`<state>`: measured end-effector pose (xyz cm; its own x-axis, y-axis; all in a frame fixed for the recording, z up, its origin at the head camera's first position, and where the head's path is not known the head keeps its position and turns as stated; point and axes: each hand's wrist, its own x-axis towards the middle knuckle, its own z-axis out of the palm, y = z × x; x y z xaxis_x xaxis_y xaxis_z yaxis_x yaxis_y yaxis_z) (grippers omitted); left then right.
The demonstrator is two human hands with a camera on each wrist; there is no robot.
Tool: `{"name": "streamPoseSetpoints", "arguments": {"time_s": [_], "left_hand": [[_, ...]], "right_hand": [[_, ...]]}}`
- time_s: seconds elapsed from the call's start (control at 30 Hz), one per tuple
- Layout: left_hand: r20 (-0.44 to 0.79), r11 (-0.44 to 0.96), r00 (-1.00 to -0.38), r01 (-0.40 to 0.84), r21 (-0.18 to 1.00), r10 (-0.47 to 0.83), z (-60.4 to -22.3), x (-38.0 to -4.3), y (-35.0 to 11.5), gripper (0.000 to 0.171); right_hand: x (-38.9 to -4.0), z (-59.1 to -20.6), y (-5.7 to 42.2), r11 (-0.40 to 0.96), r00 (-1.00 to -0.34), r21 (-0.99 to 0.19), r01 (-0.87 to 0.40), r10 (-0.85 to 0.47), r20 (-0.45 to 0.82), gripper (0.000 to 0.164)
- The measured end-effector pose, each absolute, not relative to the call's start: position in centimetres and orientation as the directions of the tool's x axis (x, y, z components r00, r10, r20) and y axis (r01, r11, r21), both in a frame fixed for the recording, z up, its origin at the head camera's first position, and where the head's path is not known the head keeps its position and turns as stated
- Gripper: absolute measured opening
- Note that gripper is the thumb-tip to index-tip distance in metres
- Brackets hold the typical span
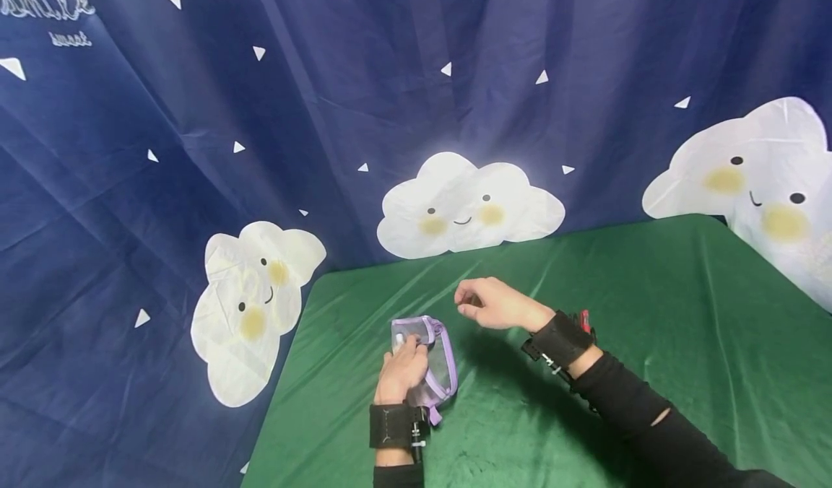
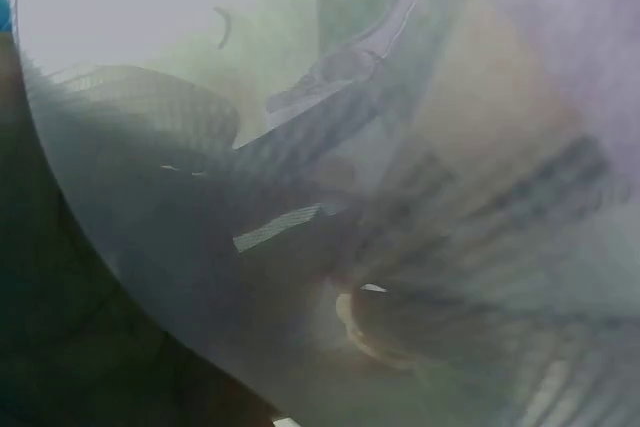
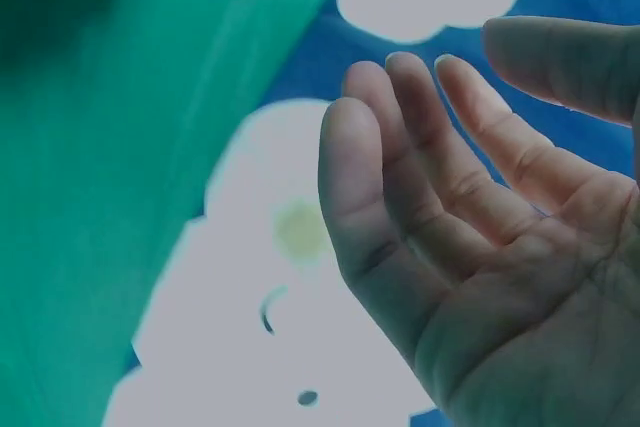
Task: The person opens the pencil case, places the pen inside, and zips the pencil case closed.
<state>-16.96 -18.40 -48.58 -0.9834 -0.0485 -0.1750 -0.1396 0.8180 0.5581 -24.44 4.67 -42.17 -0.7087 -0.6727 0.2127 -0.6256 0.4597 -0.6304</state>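
Observation:
A see-through mesh pouch (image 1: 440, 362) with purple trim lies on the green cloth. My left hand (image 1: 401, 371) is at its left side, fingers over or within the mesh near the far end; which of the two, I cannot tell. Close to those fingertips shows a small white thing (image 1: 399, 339), its kind unclear. Blurred grey mesh (image 2: 180, 247) fills most of the left wrist view and hides the grip. Up and to the right of the pouch, my right hand (image 1: 495, 303) hovers with loosely bent fingers. Its palm (image 3: 530, 317) holds nothing in the right wrist view.
Green cloth (image 1: 585, 293) covers the table. Behind and to the left hangs a dark blue curtain (image 1: 312, 76) with white triangles and smiling clouds (image 1: 468, 206). Both wrists wear black straps (image 1: 390, 426) with small devices.

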Motion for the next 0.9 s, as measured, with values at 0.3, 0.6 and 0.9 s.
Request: {"name": "streamPoseSetpoints", "arguments": {"time_s": [0.3, 0.6, 0.9], "left_hand": [[-0.177, 0.823, -0.983, -0.133, 0.552, -0.04, -48.6, -17.1, -18.2, 0.049], [-0.175, 0.841, -0.985, -0.096, 0.533, -0.001, -48.3, -17.3, -18.4, 0.044], [-0.16, 0.864, -0.986, -0.035, 0.502, 0.053, -48.4, -17.5, -18.6, 0.034]], "right_hand": [[-24.1, -38.9, 8.7, 0.498, -0.777, -0.635, -0.591, -0.562, 0.282, 0.019], [-23.8, -37.6, 12.5, 0.561, -0.826, -0.613, -0.556, -0.453, 0.334, 0.022], [-23.4, -37.4, 15.9, 0.623, -0.861, -0.594, -0.509, -0.378, 0.34, 0.02]]}}
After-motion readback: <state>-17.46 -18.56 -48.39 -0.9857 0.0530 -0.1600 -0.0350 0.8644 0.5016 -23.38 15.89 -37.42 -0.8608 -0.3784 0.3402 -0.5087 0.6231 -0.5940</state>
